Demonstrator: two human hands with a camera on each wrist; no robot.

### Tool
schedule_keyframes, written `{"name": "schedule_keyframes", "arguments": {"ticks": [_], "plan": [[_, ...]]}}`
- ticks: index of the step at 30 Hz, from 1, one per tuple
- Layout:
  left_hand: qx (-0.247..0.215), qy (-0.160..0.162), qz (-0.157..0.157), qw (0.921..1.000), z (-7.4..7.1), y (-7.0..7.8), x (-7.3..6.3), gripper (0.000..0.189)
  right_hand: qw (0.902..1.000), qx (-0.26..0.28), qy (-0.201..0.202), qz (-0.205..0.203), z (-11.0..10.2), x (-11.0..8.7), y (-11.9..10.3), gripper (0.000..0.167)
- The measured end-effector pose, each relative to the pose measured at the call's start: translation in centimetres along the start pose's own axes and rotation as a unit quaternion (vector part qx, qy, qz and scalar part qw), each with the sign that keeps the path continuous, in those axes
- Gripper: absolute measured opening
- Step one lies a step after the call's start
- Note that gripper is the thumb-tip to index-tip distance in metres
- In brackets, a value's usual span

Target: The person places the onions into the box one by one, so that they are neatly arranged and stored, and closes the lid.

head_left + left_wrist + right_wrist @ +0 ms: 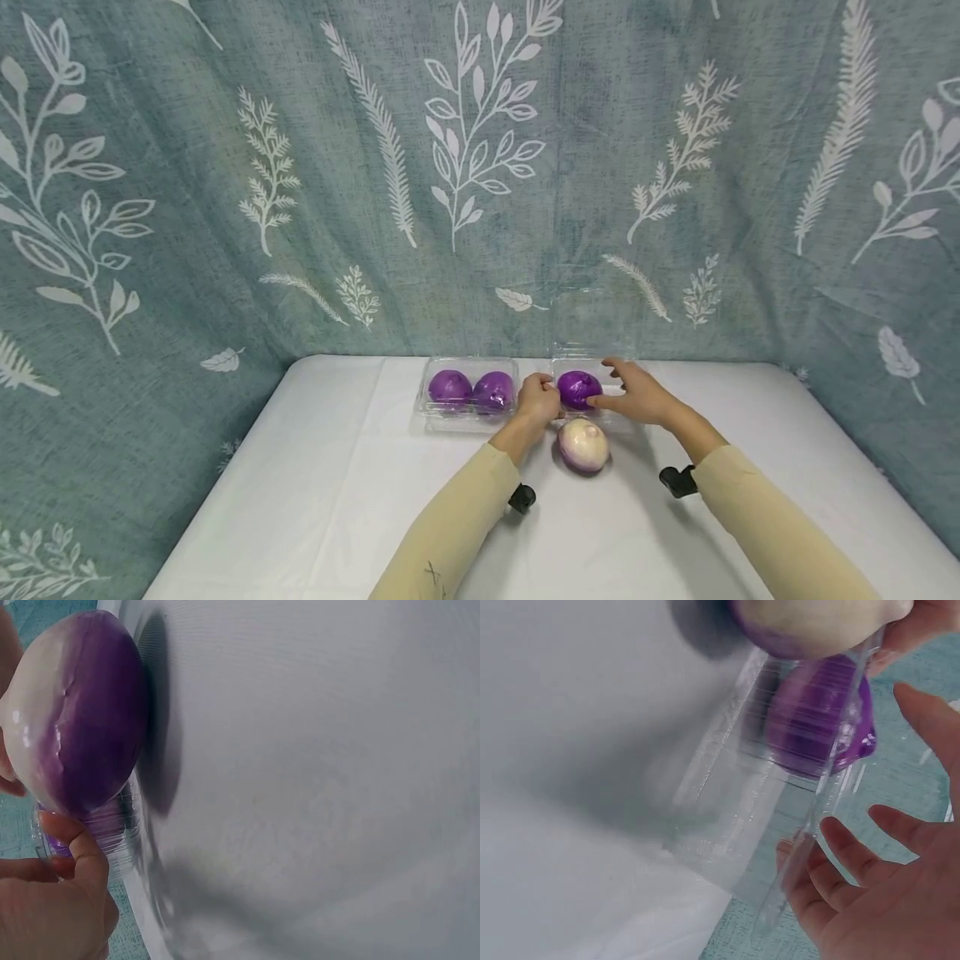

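Both hands reach forward near the far edge of the table (pixel 300 492); the left hand (pixel 539 398) pinches the rim of an open plastic clamshell (pixel 727 817), the right hand (pixel 637 396), fingers spread, touches its opposite side. Inside sits a purple onion (pixel 580 389).

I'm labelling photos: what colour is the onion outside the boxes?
The onion is whitish and purple, clearest from the left wrist.
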State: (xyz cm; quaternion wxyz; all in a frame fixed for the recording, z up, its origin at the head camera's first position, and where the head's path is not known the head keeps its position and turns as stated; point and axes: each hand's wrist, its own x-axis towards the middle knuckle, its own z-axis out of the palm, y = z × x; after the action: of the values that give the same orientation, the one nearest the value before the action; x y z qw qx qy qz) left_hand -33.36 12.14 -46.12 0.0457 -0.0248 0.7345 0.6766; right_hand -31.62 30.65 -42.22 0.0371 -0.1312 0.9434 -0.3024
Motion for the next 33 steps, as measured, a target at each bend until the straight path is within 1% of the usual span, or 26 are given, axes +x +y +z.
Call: {"name": "schedule_keyframes", "arguments": {"ticks": [3,8,14,17,20,22,25,29,31,33], "plan": [[-0.002,0.0,-0.004,1.0,0.0,-0.1,0.0,0.032,0.9999,0.007,0.007,-0.009,-0.1,-1.0,-0.1,0.077],[-0.001,-0.003,-0.002,1.0,0.0,0.0,0.1,0.032,0.9992,0.002,0.02,-0.035,-0.4,-2.5,-0.7,0.071],[-0.003,-0.008,-0.003,1.0,0.0,0.1,0.0,0.033,0.9963,-0.005,0.055,-0.065,-0.2,-4.4,-1.5,0.061],[-0.004,-0.01,-0.003,0.9999,0.0,0.1,0.0,0.034,0.9952,-0.007,0.072,-0.067,0.2,-5.3,-1.9,0.06],[-0.002,-0.009,-0.003,1.0,0.1,0.0,0.1,0.034,0.9952,-0.006,0.082,-0.052,0.9,-6.1,-2.3,0.06],[-0.002,-0.01,-0.003,0.9999,0.1,-0.1,0.1,0.034,0.9961,-0.003,0.081,-0.033,1.3,-6.7,-2.6,0.062],[0.0,-0.011,-0.003,0.9999,0.1,-0.2,0.1,0.034,0.9976,0.007,0.068,0.003,2.0,-7.4,-2.8,0.067],[0.001,-0.013,-0.003,0.9999,0.0,-0.2,0.0,0.034,0.9971,0.043,0.043,0.046,3.0,-7.9,-2.8,0.073],[0.0,-0.014,-0.001,0.9999,0.0,-0.2,0.0,0.034,0.9955,0.064,0.033,0.061,3.5,-7.9,-2.7,0.074],[-0.002,-0.014,0.0,0.9999,0.0,-0.1,0.0,0.034,0.9942,0.081,0.025,0.066,4.0,-7.8,-2.5,0.075]]}}
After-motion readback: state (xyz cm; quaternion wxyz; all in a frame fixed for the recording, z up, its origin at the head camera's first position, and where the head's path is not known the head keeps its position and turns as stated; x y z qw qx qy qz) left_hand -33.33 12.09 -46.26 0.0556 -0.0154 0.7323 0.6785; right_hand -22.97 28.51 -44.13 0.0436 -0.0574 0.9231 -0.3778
